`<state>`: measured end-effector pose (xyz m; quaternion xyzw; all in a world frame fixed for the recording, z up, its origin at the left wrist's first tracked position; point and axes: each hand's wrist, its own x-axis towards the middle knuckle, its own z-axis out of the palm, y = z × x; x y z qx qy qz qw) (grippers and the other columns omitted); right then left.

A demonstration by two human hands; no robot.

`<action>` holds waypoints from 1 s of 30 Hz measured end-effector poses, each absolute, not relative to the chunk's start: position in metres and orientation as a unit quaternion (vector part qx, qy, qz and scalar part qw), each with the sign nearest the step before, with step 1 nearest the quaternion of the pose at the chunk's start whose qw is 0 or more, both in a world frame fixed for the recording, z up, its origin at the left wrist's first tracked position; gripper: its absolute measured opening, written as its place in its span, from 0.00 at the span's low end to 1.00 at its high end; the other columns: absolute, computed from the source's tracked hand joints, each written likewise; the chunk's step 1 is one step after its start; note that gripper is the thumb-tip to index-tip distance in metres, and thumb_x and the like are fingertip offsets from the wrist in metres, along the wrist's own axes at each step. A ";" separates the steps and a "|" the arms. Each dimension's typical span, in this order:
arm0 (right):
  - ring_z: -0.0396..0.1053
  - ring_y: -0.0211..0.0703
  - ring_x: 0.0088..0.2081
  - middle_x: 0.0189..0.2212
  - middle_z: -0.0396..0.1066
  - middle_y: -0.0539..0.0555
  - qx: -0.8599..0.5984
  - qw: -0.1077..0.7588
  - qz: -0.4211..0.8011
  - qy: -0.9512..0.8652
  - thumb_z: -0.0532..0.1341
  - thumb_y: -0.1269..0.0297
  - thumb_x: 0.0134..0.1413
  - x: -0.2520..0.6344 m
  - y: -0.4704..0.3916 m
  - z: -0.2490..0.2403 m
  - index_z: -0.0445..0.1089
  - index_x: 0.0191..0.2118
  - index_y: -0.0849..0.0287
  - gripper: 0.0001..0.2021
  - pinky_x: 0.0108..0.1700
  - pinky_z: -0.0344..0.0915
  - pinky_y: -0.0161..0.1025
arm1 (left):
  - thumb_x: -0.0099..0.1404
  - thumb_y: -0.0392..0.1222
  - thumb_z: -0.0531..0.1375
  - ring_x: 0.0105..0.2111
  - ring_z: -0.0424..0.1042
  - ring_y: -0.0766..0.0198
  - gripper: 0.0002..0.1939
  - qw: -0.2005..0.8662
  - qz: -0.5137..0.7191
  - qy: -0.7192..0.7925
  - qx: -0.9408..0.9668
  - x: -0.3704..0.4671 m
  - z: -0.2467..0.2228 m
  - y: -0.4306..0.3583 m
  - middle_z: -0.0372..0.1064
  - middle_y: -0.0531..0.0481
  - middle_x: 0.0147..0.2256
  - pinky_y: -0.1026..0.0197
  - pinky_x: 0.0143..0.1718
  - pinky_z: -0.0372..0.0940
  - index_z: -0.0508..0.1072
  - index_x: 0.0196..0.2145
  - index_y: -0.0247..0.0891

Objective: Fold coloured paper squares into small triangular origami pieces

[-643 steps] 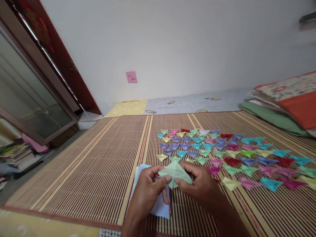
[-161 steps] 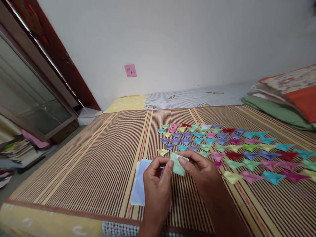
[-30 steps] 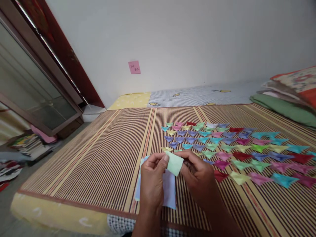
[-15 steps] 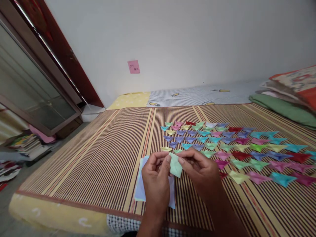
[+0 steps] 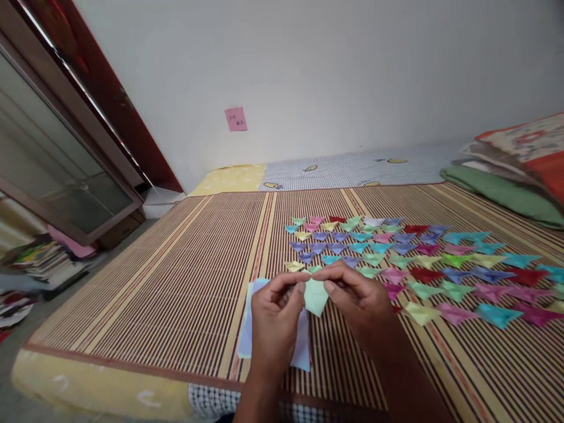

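Head view: green paper (image 5: 316, 296) at 5 o'clock from frame centre, folded, point down. Left hand (image 5: 277, 311) pinches its left edge, right hand (image 5: 360, 301) its right; both grips closed, fingertips near each other at the top. Stack (image 5: 245, 335) on mat (image 5: 167, 282), 8 o'clock from green paper, partly behind left hand. Folded pieces (image 5: 422, 314) in rows, 12 to 3 o'clock. Note (image 5: 235, 119) on wall (image 5: 317, 70), 11 o'clock.

L hand (image 5: 277, 314) bare, R hand (image 5: 365, 302) bare, forearms (image 5: 408, 376) too
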<state>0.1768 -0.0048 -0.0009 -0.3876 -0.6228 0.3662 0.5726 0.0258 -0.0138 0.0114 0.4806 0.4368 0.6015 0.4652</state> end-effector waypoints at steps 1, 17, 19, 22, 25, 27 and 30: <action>0.74 0.43 0.41 0.38 0.75 0.52 -0.368 0.566 0.371 -0.637 0.58 0.71 0.63 0.180 -0.005 0.000 0.78 0.42 0.53 0.11 0.43 0.70 0.40 | 0.62 0.41 0.68 0.25 0.68 0.70 0.05 0.483 0.600 0.430 0.472 0.024 0.012 -0.013 0.75 0.51 0.27 0.69 0.27 0.65 0.83 0.35 0.38; 0.75 0.46 0.47 0.41 0.77 0.52 -0.317 0.534 0.359 -0.697 0.67 0.71 0.58 0.182 -0.004 0.006 0.80 0.47 0.49 0.13 0.49 0.71 0.44 | 0.66 0.48 0.67 0.37 0.75 0.61 0.12 0.510 0.623 0.414 0.426 0.016 0.000 -0.010 0.77 0.46 0.35 0.61 0.40 0.69 0.81 0.33 0.36; 0.74 0.46 0.47 0.41 0.76 0.53 -0.319 0.541 0.364 -0.688 0.66 0.70 0.58 0.184 -0.003 0.004 0.80 0.46 0.50 0.12 0.50 0.72 0.43 | 0.69 0.45 0.63 0.46 0.75 0.55 0.11 0.500 0.603 0.400 0.476 0.008 -0.001 -0.008 0.77 0.42 0.42 0.56 0.50 0.68 0.83 0.36 0.37; 0.75 0.45 0.46 0.41 0.75 0.53 -0.314 0.550 0.377 -0.676 0.64 0.72 0.59 0.187 -0.003 0.002 0.79 0.46 0.51 0.13 0.49 0.73 0.42 | 0.67 0.38 0.64 0.52 0.73 0.54 0.08 0.520 0.558 0.355 0.541 -0.004 -0.001 -0.004 0.76 0.44 0.46 0.55 0.56 0.65 0.84 0.40 0.41; 0.75 0.45 0.48 0.42 0.75 0.53 -0.286 0.557 0.411 -0.662 0.63 0.74 0.57 0.190 -0.003 0.001 0.80 0.48 0.50 0.17 0.50 0.74 0.43 | 0.64 0.37 0.67 0.51 0.74 0.56 0.09 0.542 0.541 0.317 0.559 -0.009 0.000 -0.003 0.76 0.45 0.47 0.58 0.53 0.67 0.85 0.42 0.44; 0.75 0.45 0.49 0.43 0.75 0.53 -0.268 0.562 0.440 -0.647 0.64 0.74 0.56 0.190 -0.002 0.001 0.80 0.49 0.49 0.18 0.51 0.75 0.42 | 0.62 0.36 0.69 0.48 0.75 0.58 0.10 0.548 0.544 0.314 0.552 -0.008 0.001 -0.004 0.76 0.45 0.46 0.61 0.48 0.69 0.84 0.43 0.43; 0.75 0.44 0.49 0.44 0.75 0.54 -0.261 0.566 0.470 -0.625 0.65 0.74 0.55 0.188 -0.002 0.001 0.81 0.48 0.49 0.17 0.51 0.76 0.42 | 0.60 0.36 0.71 0.41 0.76 0.62 0.09 0.561 0.556 0.324 0.521 -0.006 0.001 -0.007 0.76 0.46 0.43 0.64 0.42 0.69 0.83 0.40 0.42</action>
